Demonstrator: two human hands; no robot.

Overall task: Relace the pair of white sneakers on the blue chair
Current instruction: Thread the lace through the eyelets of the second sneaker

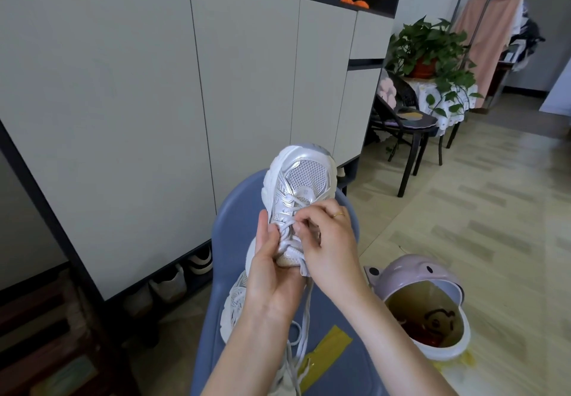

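On the floor to the right of the blue chair stands a lilac bin with its lid tipped back; it is lined with a yellowish bag holding reddish refuse that cannot be identified. Under the grey cabinet, an open bottom shelf holds several shoes.

The held sneaker is raised above the chair seat, long axis running away from the person, toe pointing up and forward, tongue and eyelets facing the camera. The second sneaker lies on the seat beneath the left forearm, mostly hidden. Loose laces hang from the held sneaker towards the seat.

The left hand grips the held sneaker at its heel end, thumb on the lacing. The right hand has fingers curled, pinching a lace at the eyelets. A ring shows on one finger.
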